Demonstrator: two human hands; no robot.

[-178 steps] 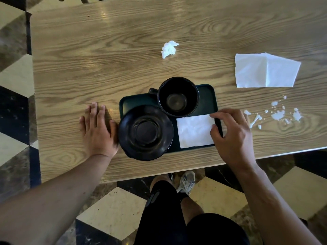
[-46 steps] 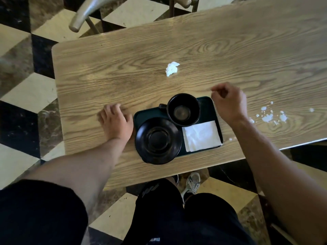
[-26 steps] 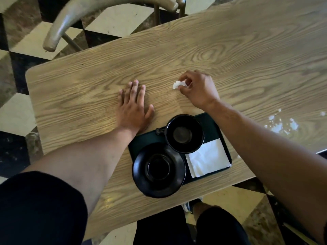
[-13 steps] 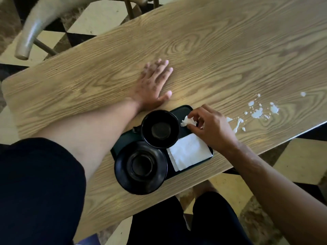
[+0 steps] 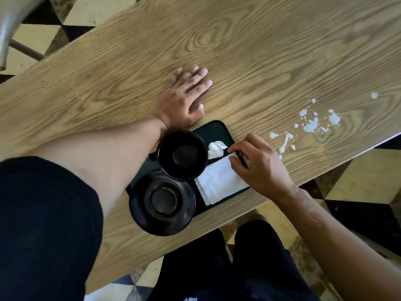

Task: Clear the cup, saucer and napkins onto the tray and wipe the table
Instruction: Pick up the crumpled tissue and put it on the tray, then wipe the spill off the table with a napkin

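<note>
A dark green tray (image 5: pixel 213 130) sits at the near edge of the wooden table (image 5: pixel 260 51). On it stand a black cup (image 5: pixel 181 155) and a black saucer (image 5: pixel 161 203), which overhangs the tray's near left corner. A crumpled white napkin (image 5: pixel 216 149) lies loose on the tray next to the cup. A folded white napkin (image 5: pixel 219 183) lies flat on the tray's right part. My right hand (image 5: pixel 259 166) has curled fingers that pinch the folded napkin's far right corner. My left hand (image 5: pixel 184 101) rests flat on the table just beyond the tray.
White liquid is spilled in drops and streaks (image 5: pixel 310 126) on the table to the right of the tray, near the edge. A metal chair back (image 5: pixel 6 29) stands at the far left beyond the table. My legs are below the table's near edge.
My right hand picked the crumpled napkin off the table, carried it to the tray and let it go beside the cup. It now pinches the folded napkin's corner. My left hand stays flat.
</note>
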